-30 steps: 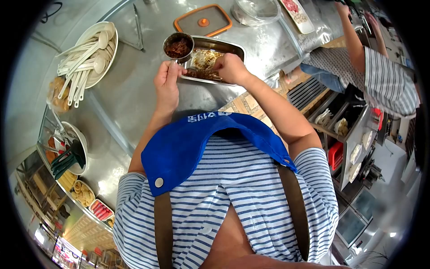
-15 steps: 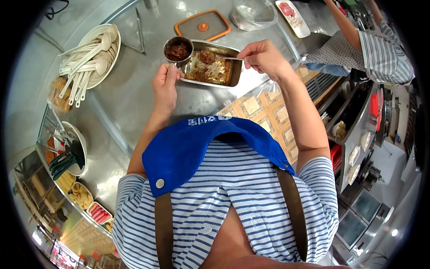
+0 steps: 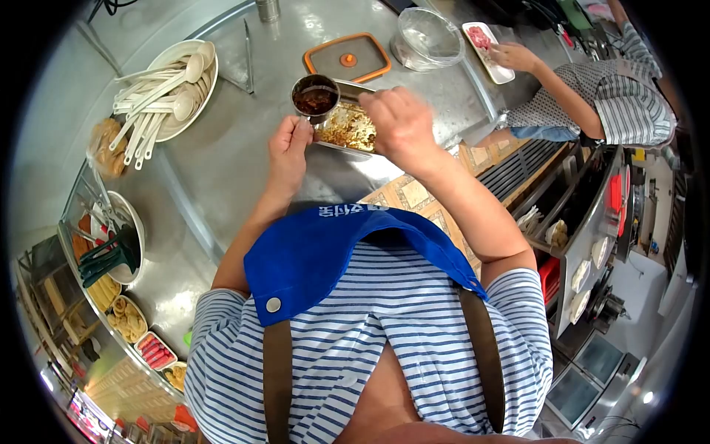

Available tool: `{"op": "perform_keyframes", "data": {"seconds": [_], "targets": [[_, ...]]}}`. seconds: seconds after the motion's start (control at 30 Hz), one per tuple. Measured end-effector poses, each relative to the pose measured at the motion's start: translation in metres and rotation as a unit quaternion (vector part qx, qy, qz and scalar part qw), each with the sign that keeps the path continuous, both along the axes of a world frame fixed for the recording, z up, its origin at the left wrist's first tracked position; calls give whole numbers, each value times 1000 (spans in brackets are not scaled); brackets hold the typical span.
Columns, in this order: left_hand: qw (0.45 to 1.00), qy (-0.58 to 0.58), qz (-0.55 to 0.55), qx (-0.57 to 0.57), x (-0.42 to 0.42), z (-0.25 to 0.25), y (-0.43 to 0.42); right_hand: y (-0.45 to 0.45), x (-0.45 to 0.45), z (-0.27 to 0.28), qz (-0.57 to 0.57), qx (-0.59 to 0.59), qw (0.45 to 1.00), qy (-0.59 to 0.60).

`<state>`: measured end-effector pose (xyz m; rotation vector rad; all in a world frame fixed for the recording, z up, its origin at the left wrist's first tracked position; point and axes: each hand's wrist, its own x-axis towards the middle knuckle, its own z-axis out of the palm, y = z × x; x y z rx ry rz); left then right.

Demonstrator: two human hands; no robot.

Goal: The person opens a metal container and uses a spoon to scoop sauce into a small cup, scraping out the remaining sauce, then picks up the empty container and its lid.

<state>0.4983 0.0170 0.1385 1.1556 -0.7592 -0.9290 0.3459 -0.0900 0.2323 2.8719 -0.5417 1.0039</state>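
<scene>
My left hand point(image 3: 289, 152) grips the handle of a small metal cup point(image 3: 316, 98) that holds dark, reddish-brown paste. The cup hangs over the left end of a rectangular metal pan point(image 3: 347, 149). Oily, golden-brown residue coats the pan's floor. Over the right part of the pan, my right hand point(image 3: 403, 126) is closed and smeared by motion. It held a spoon half a second ago; the spoon is now hidden behind the fingers.
An orange-rimmed lid point(image 3: 318, 62) lies behind the pan, beside a clear plastic-lined tub point(image 3: 427, 41). Tongs point(image 3: 249, 59) and a bowl of pale ladles point(image 3: 211, 89) stand left. At right, another person's hand point(image 3: 515, 56) touches a white tray point(image 3: 505, 75) of meat.
My right hand has swung left over the pan, carrying the spoon out of sight. The paste clump has left the pan floor. Another person's hand has come to the meat tray.
</scene>
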Motion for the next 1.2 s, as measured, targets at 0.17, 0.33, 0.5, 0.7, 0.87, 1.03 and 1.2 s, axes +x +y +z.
{"op": "perform_keyframes", "data": {"seconds": [0.17,0.33,0.5,0.7,0.87,1.03,1.2], "targets": [[1000,14,3,-21,-1,-2,-4,0,3,1,3,-3,1000,21],[999,37,7,-23,0,-2,-5,-1,3,-4,-18,-1,999,48],[1000,21,12,-15,2,-5,-5,-8,8,4,-33,-30,999,26],[1000,12,15,-19,3,0,-7,-7,8,1,-3,-13,1000,25],[1000,-12,7,-12,6,-4,-10,-4,9,-7,-14,13,999,39],[999,10,28,-22,7,-2,-6,-9,5,-5,-127,307,935,-125],[998,34,45,-15,27,-15,13,-19,-36,-10,-194,508,820,-179]]}}
